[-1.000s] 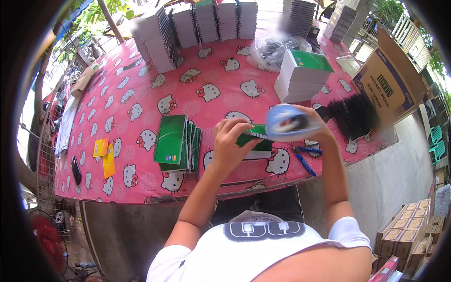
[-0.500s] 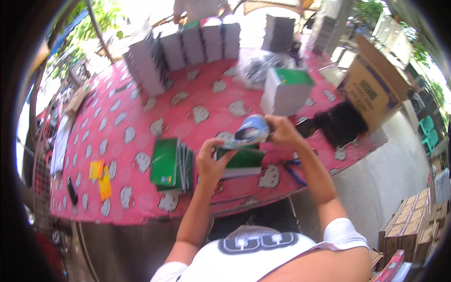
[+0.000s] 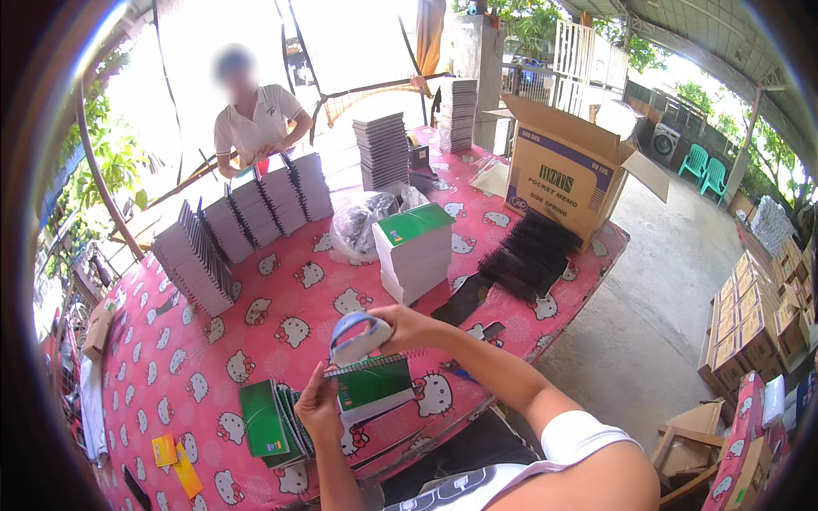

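My left hand (image 3: 319, 404) pinches the left end of the spiral-bound top edge of a green notebook (image 3: 375, 385). A spiral coil (image 3: 412, 353) sticks out past that edge on the right. In my right hand (image 3: 402, 329), closed round it, is a blue and white rounded, loop-shaped tool (image 3: 356, 337), just above the coil edge; its exact kind is unclear. White page stacks lie below the notebook. To the left of my left hand lies a pile of green notebooks (image 3: 271, 419). Beyond my right hand stands a tall block of pages with a green cover (image 3: 417, 260).
Black spiral coils (image 3: 530, 255) lie beside an open cardboard box (image 3: 558, 175). Rows of notebook stacks (image 3: 256, 207) and a plastic bag (image 3: 365, 226) stand farther back. Another person (image 3: 260, 123) works across the table. Yellow pieces (image 3: 177, 456) lie at left, small boxes (image 3: 745, 319) at right.
The view has tilted up and turned right, bringing the other person and more background in. Both hands keep their hold on the notebook and the blue and white tool.
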